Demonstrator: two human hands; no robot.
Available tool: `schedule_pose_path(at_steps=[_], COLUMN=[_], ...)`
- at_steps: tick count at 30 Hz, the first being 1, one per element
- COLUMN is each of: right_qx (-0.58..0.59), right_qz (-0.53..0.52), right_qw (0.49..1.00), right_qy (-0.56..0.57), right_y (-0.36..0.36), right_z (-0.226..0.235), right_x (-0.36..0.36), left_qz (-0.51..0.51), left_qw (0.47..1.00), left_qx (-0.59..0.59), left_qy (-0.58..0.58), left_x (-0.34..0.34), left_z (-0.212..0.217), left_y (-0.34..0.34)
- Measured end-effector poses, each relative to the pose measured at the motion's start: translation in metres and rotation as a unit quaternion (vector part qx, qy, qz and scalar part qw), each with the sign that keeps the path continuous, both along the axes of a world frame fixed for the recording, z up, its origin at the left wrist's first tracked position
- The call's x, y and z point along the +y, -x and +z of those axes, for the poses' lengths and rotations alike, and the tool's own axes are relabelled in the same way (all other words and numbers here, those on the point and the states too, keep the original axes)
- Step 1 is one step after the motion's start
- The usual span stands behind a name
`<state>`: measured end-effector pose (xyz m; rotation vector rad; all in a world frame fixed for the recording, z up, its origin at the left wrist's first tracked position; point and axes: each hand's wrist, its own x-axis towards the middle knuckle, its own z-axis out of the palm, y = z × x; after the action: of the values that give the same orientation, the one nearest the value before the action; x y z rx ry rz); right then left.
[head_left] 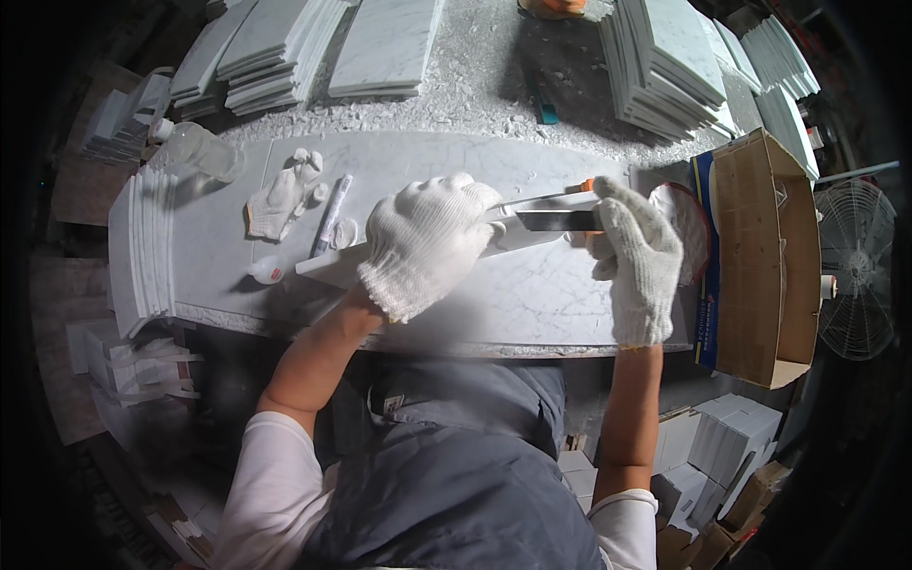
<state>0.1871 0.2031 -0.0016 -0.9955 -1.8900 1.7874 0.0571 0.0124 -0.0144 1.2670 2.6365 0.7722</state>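
Pinching here, the right hand (642, 266) has its fingers closed on a dark flat blade (559, 221); it runs crosswise, leftward from those fingertips, the left hand (427, 237) farther off! Right forearm's straight; left knuckles ride up, fingers curled, grip hidden, can't tell, above a pale strip (331, 268).

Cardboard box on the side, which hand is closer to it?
Right. The right hand is a little left of the cardboard box; the left hand is farther left.
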Motion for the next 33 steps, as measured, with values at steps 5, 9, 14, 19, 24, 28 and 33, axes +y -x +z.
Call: schedule_pose_path(at_steps=[5,9,14,19,24,28,33], right_qx=[0.061,0.062,0.012,0.017,0.04,0.017,0.022], right_qz=[-0.017,-0.011,-0.001,-0.006,-0.01,0.008,0.003], right_qw=[0.997,0.996,0.999,0.999,0.997,0.999,0.998], right_qy=[0.054,0.056,0.034,0.046,0.061,0.049,0.063], right_y=[0.004,0.007,0.01,0.006,0.009,0.008,0.008], right_z=[-0.023,-0.022,-0.018,-0.015,-0.016,-0.016,-0.019], right_x=[-0.007,-0.008,-0.011,-0.012,-0.014,-0.009,-0.008], left_qz=[0.007,0.006,0.014,0.017,0.025,0.025,0.025], left_qw=[1.0,1.0,1.0,1.0,0.999,0.999,1.0], left_qx=[-0.003,-0.012,-0.013,-0.018,-0.022,-0.015,-0.018], left_qy=[0.014,0.005,-0.002,0.007,0.019,0.011,0.003], left_x=[0.001,0.001,0.001,0.002,0.003,0.003,0.003], left_z=[0.003,0.002,0.003,0.004,0.005,0.006,0.004], left_y=[-0.002,-0.001,-0.003,-0.002,-0.003,-0.003,-0.002])
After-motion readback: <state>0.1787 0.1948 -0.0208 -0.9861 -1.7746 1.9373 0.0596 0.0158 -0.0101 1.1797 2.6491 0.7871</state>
